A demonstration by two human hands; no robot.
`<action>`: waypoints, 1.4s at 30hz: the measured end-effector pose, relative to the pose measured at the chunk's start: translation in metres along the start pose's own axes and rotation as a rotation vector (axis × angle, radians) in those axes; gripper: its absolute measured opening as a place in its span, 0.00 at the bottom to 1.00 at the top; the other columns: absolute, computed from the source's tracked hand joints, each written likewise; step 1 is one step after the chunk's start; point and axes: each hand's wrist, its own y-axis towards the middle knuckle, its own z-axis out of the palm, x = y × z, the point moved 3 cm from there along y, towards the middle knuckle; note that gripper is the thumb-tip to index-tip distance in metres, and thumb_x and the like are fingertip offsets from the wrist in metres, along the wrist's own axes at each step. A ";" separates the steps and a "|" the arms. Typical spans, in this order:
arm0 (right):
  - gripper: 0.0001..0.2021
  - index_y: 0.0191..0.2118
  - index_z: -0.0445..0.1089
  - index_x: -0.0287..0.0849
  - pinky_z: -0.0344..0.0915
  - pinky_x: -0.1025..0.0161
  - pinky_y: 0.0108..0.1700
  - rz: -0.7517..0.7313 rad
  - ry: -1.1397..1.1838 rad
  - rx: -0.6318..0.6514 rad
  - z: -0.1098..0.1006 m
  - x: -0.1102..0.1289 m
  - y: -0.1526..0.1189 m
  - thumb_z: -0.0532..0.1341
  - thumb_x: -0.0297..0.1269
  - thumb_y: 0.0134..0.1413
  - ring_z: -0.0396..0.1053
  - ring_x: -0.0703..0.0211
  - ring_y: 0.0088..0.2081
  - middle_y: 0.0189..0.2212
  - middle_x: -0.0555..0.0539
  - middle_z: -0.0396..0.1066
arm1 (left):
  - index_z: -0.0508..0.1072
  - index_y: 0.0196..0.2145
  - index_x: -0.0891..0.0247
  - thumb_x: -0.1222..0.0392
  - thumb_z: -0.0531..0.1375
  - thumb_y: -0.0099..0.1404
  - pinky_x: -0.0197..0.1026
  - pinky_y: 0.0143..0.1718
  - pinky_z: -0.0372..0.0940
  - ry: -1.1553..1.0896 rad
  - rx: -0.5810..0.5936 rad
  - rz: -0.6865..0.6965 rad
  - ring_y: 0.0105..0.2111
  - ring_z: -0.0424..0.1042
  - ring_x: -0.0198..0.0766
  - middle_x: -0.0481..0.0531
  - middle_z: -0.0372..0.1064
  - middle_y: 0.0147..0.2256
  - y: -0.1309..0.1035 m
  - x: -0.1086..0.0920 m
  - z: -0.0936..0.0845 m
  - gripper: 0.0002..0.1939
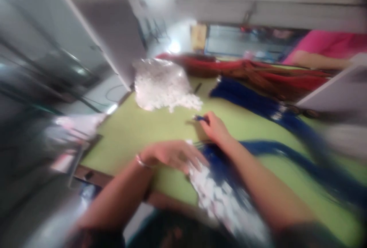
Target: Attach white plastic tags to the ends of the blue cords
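My right hand (213, 127) is closed around a blue wire (203, 118), whose end with small light tips sticks out to the left above the green tabletop (123, 137). My left hand (174, 154) lies with outstretched fingers at the upper end of a heap of white connectors (215, 198) near the table's front edge. Those connectors are blurred and lie along a bundle of blue wires (216, 160) that runs under my right forearm. Whether a single connector is between my left fingers is hard to see.
A clear plastic bag (162, 81) spills white connectors at the back. Another bundle of blue wires (246, 97) lies behind my right hand, and red and brown wires (243, 66) run along the far edge. A person's pink sleeve (323, 45) shows at far right.
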 end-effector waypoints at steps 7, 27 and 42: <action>0.09 0.29 0.70 0.40 0.58 0.66 0.29 -0.091 0.315 0.092 -0.025 0.015 -0.005 0.61 0.41 0.45 0.63 0.63 0.26 0.23 0.51 0.69 | 0.79 0.43 0.56 0.56 0.60 0.62 0.47 0.55 0.64 0.074 -0.100 0.030 0.50 0.71 0.47 0.55 0.73 0.49 0.005 0.014 0.009 0.13; 0.11 0.31 0.73 0.39 0.61 0.66 0.28 -0.017 0.464 -0.167 -0.022 0.008 0.025 0.62 0.39 0.41 0.66 0.62 0.25 0.23 0.50 0.72 | 0.78 0.38 0.62 0.53 0.61 0.57 0.45 0.38 0.63 0.675 -1.421 -0.493 0.33 0.72 0.46 0.57 0.74 0.30 -0.046 0.066 -0.113 0.14; 0.11 0.25 0.72 0.38 0.60 0.65 0.29 0.162 0.593 -0.009 -0.002 0.001 0.023 0.63 0.42 0.39 0.65 0.60 0.27 0.21 0.51 0.69 | 0.78 0.34 0.67 0.52 0.65 0.53 0.35 0.26 0.60 -0.200 -1.220 -0.208 0.22 0.65 0.32 0.52 0.71 0.23 -0.005 0.096 -0.082 0.16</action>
